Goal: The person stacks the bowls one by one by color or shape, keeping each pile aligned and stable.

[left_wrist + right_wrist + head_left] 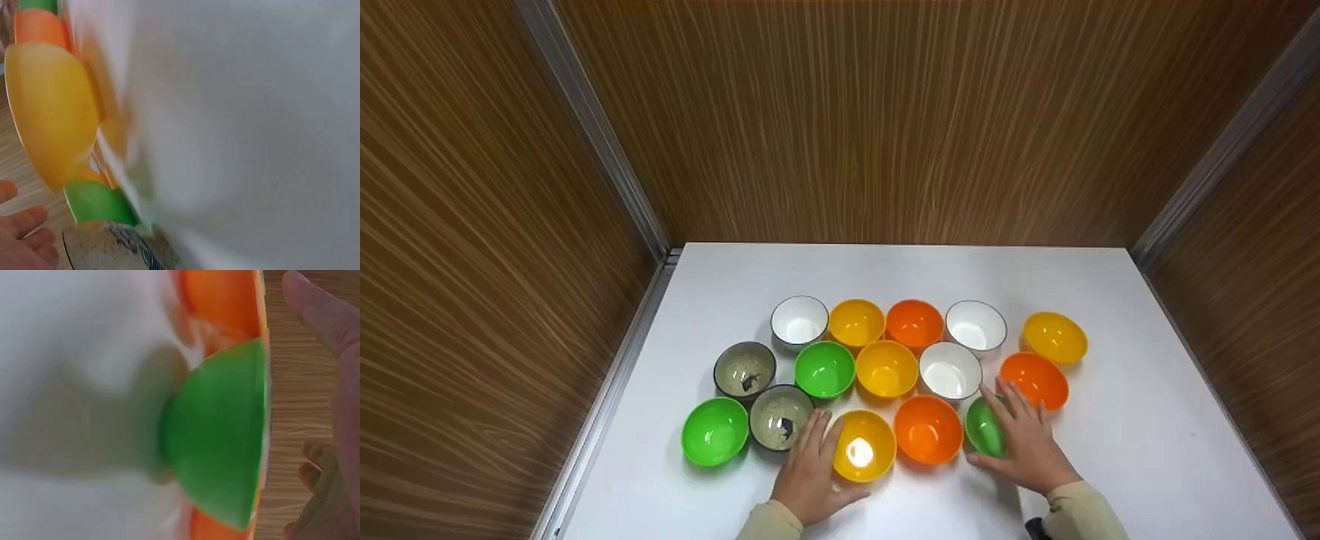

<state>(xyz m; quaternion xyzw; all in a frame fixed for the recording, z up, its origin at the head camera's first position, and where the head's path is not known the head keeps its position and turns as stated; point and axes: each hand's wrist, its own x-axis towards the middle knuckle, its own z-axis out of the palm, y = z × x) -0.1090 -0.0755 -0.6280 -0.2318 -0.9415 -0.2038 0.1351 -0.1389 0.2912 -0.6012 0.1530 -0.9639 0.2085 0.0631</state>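
Observation:
My left hand (810, 472) is at the left side of the front yellow bowl (868, 442), fingers extended toward a grey patterned bowl (776, 420). In the left wrist view its fingers (28, 222) appear apart from the yellow bowl. My right hand (1026, 446) hovers over the right edge of a green bowl (982, 429), hiding part of it, with thumb and fingers spread. The right wrist view shows that green bowl (219, 433) upright on the table, with a gap to the hand. An orange bowl (928, 430) stands between the two bowls nearest my hands.
Rows of white, yellow, orange and green bowls stand close together behind, including a white bowl (951, 371) and a green bowl (825, 369). Another green bowl (715, 431) ends the front row at left. An orange bowl (1035, 375) and a yellow bowl (1055, 337) stand at right. Wood-patterned panels (885, 120) enclose the white table (1170, 442).

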